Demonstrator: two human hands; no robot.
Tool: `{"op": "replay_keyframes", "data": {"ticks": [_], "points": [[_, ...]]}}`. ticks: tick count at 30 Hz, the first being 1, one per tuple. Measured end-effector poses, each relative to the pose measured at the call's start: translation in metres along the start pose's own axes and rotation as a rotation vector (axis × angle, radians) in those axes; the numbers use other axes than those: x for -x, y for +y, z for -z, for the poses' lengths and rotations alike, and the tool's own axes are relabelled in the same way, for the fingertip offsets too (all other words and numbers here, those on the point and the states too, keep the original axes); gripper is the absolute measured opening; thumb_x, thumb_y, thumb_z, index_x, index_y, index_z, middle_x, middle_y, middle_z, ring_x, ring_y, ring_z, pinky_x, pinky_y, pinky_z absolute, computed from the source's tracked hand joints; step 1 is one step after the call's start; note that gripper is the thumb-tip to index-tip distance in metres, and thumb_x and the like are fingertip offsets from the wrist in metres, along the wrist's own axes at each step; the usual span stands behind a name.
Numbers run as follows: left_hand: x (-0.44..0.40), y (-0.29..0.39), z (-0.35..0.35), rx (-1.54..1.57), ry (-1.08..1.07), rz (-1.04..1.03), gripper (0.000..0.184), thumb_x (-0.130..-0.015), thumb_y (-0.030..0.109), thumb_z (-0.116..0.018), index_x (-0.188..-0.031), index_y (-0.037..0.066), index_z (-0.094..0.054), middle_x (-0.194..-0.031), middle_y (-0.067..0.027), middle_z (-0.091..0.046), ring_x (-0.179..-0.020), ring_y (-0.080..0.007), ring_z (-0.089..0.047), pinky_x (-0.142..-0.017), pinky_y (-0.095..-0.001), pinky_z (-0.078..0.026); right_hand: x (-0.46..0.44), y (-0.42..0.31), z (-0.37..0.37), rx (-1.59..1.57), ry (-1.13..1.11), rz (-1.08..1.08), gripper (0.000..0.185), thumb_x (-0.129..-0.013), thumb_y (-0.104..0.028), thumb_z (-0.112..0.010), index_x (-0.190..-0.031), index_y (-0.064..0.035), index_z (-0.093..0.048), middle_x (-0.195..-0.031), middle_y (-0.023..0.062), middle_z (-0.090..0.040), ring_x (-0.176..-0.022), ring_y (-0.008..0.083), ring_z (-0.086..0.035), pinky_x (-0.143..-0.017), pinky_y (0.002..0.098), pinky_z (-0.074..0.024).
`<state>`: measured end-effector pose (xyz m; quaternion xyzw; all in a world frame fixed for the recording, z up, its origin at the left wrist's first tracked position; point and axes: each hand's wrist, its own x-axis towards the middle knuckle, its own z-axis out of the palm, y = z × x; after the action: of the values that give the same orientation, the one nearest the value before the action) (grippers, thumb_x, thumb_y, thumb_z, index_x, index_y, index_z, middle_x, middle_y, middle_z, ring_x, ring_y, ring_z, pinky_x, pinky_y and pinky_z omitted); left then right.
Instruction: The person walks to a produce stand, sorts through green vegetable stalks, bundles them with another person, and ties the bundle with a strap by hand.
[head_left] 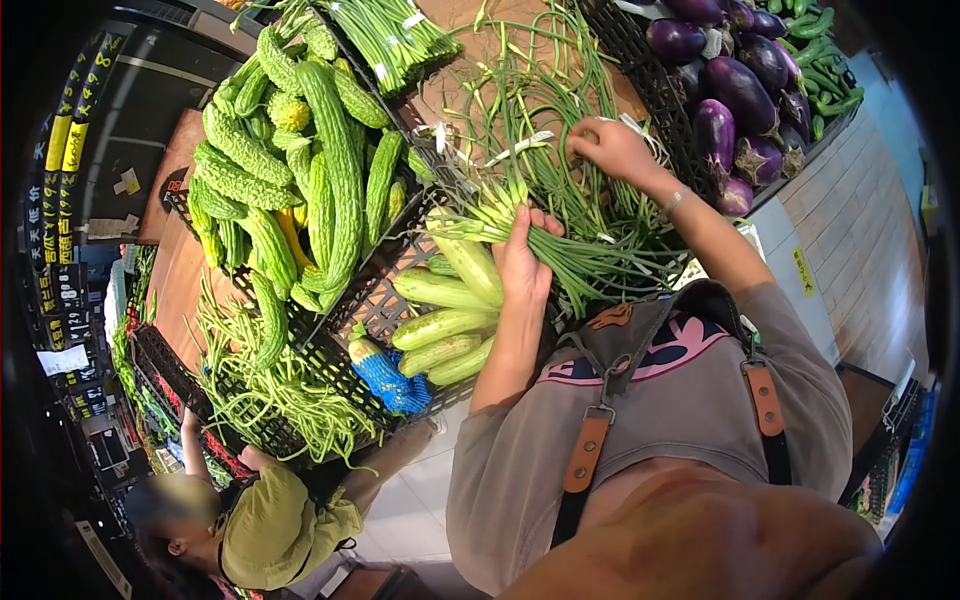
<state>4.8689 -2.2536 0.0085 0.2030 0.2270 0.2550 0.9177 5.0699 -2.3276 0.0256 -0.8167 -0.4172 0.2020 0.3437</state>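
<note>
My left hand (525, 262) is closed around a bunch of thin green stalks, apparently garlic scapes (590, 262). Their pale ends fan out to the left of my thumb, while the darker lengths run right, in front of my apron. Above and to the right, my right hand (618, 152) hangs over loose, curling scapes (530, 75) with its fingers bent together; what is between the fingertips, if anything, I cannot make out. White tape strips (520, 147) lie among the loose stalks. Just below my left hand, pale green gourds (440, 325) rest in a black crate.
Bitter melons (330, 170) are heaped at left, long beans (290, 400) below them. A blue-netted vegetable (390, 375) sits by the gourds. Tied green stalks (390, 40) lie at the top, eggplants (740, 90) and cucumbers (820, 60) at upper right. Another person (280, 530) bends at lower left.
</note>
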Motion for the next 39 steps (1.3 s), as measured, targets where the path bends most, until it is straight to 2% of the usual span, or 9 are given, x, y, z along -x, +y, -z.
{"op": "replay_keyframes", "data": {"ticks": [3, 6, 11, 16, 18, 20, 22, 32, 39], "points": [[0.004, 0.002, -0.013, -0.042, 0.033, 0.019, 0.016, -0.088, 0.017, -0.058, -0.091, 0.003, -0.052, -0.067, -0.001, -0.044, -0.062, -0.0153, -0.043, -0.062, -0.0306, -0.039, -0.039, 0.029, -0.019, 0.382, 0.26, -0.019, 0.034, -0.079, -0.04, -0.061, -0.09, -0.0077, -0.06, -0.073, 0.0109, -0.064, -0.069, 0.0295, -0.062, -0.061, 0.0413, -0.0471], [0.004, 0.004, -0.014, -0.106, 0.018, 0.061, 0.013, -0.087, 0.015, -0.058, -0.088, 0.003, -0.052, -0.063, 0.0011, -0.037, -0.059, -0.014, -0.037, -0.06, -0.0293, -0.036, -0.061, 0.036, -0.032, 0.625, 0.209, 0.001, 0.03, -0.078, -0.033, -0.062, -0.09, -0.006, -0.059, -0.072, 0.0125, -0.064, -0.07, 0.0305, -0.063, -0.06, 0.0414, -0.0482], [0.01, 0.011, -0.001, -0.01, 0.052, 0.079, 0.013, -0.088, 0.017, -0.058, -0.085, 0.005, -0.051, -0.059, 0.0019, -0.034, -0.058, -0.0139, -0.037, -0.059, -0.0293, -0.034, -0.081, 0.05, -0.032, 0.577, 0.274, -0.015, 0.016, -0.075, -0.018, -0.056, -0.083, -0.0035, -0.055, -0.069, 0.0169, -0.061, -0.068, 0.0346, -0.06, -0.059, 0.0449, -0.0472], [0.007, 0.007, 0.003, 0.054, 0.049, 0.068, 0.013, -0.089, 0.019, -0.055, -0.086, 0.007, -0.052, -0.059, 0.0008, -0.038, -0.057, -0.0148, -0.038, -0.058, -0.0297, -0.034, -0.082, 0.07, 0.003, 0.624, 0.364, -0.128, 0.022, -0.076, -0.019, -0.055, -0.091, -0.0035, -0.06, -0.078, 0.0172, -0.064, -0.073, 0.0337, -0.063, -0.063, 0.0448, -0.0498], [0.005, 0.005, -0.001, 0.065, 0.073, 0.061, 0.014, -0.09, 0.02, -0.054, -0.085, 0.007, -0.052, -0.059, 0.0007, -0.039, -0.057, -0.0149, -0.038, -0.057, -0.0297, -0.033, -0.087, 0.09, 0.019, 0.468, 0.669, 0.037, 0.022, -0.078, -0.018, -0.055, -0.092, -0.0022, -0.06, -0.071, 0.015, -0.063, -0.063, 0.0277, -0.063, -0.056, 0.0402, -0.0497], [0.003, 0.002, -0.001, 0.071, 0.081, 0.056, 0.015, -0.09, 0.02, -0.054, -0.084, 0.007, -0.052, -0.06, 0.0001, -0.04, -0.056, -0.0151, -0.038, -0.057, -0.0301, -0.033, -0.079, 0.07, 0.054, -0.256, 0.47, -0.267, 0.019, -0.082, -0.016, -0.055, -0.091, 0.0, -0.06, -0.067, 0.0097, -0.062, -0.052, 0.016, -0.058, -0.047, 0.0303, -0.0458], [0.0, 0.001, -0.001, 0.088, 0.075, 0.071, 0.015, -0.09, 0.02, -0.054, -0.083, 0.008, -0.052, -0.062, -0.0012, -0.045, -0.057, -0.016, -0.042, -0.057, -0.0304, -0.036, -0.067, 0.054, 0.08, -0.77, 0.505, -0.131, 0.014, -0.087, -0.016, -0.056, -0.087, -0.002, -0.06, -0.071, 0.0046, -0.062, -0.047, 0.0074, -0.05, -0.042, 0.0195, -0.0378], [-0.001, -0.003, -0.001, 0.011, 0.085, 0.062, 0.017, -0.091, 0.021, -0.053, -0.095, 0.004, -0.054, -0.093, -0.0119, -0.063, -0.082, -0.0266, -0.062, -0.068, -0.0351, -0.05, 0.041, -0.042, 0.062, -1.095, 0.421, 0.193, 0.018, -0.095, -0.018, -0.043, -0.099, -0.0004, -0.046, -0.093, 0.0152, -0.06, -0.078, 0.023, -0.064, -0.07, 0.0308, -0.0531], [0.007, 0.0, -0.011, 0.057, 0.073, 0.036, 0.029, -0.091, 0.02, -0.053, -0.104, -0.007, -0.052, -0.098, -0.0192, -0.062, -0.081, -0.0228, -0.061, -0.069, -0.0322, -0.052, 0.113, -0.041, -0.006, -1.212, -0.157, -0.014, 0.017, -0.096, -0.018, -0.039, -0.096, -0.0027, -0.046, -0.094, 0.0116, -0.057, -0.086, 0.0236, -0.062, -0.077, 0.0332, -0.0492]]}}
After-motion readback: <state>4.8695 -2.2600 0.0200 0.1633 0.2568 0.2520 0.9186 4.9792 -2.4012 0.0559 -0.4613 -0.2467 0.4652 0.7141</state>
